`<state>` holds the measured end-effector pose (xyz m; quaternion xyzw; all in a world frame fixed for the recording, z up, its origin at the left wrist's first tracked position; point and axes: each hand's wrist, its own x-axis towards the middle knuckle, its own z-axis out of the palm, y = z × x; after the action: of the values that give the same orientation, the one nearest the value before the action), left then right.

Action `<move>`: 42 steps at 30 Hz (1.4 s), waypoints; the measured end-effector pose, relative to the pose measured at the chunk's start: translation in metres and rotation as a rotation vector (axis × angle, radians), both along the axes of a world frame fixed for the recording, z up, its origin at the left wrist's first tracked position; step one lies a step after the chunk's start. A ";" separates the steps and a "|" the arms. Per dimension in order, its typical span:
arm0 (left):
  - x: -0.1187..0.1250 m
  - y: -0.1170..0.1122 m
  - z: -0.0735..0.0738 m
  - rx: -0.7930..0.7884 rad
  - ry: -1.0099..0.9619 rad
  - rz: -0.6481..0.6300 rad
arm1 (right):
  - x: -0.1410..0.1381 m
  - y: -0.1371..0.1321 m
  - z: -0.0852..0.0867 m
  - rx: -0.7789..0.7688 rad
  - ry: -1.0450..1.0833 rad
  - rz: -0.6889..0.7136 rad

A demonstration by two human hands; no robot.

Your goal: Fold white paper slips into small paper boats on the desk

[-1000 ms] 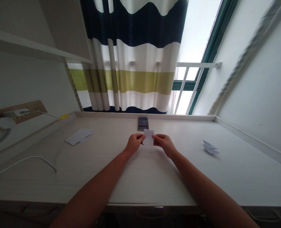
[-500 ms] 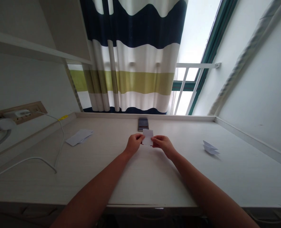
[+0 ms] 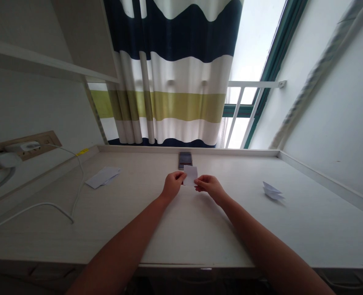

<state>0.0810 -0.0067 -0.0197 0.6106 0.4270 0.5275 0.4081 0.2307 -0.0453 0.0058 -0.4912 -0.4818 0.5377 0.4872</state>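
A small white folded paper (image 3: 190, 175) stands upright above the pale desk (image 3: 181, 229), held between both hands. My left hand (image 3: 172, 184) pinches its left edge with fingers closed. My right hand (image 3: 208, 185) pinches its lower right edge, fingers also closed. Just behind the paper a dark phone (image 3: 185, 159) lies flat near the desk's back edge.
A few loose white sheets (image 3: 103, 176) lie at the left. A folded white paper shape (image 3: 271, 191) rests at the right. A white cable (image 3: 55, 205) runs from a wall socket strip (image 3: 21, 148) across the left of the desk. A striped curtain (image 3: 175, 82) hangs behind.
The paper looks narrower and has tilted slightly left, and my right hand's fingers have slid lower on its right edge. My arms have barely moved.
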 end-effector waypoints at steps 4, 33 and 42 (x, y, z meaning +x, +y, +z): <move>0.000 0.000 0.000 0.009 -0.003 0.018 | 0.000 0.001 -0.001 0.019 0.003 0.008; 0.003 -0.009 0.007 -0.037 0.067 -0.110 | 0.008 0.004 -0.002 0.147 0.049 -0.123; 0.004 -0.012 0.010 -0.056 0.058 -0.148 | 0.010 0.003 0.000 0.189 0.077 -0.124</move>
<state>0.0846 -0.0183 -0.0101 0.6440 0.4068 0.4659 0.4502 0.2408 -0.0424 0.0058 -0.4509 -0.4799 0.4770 0.5820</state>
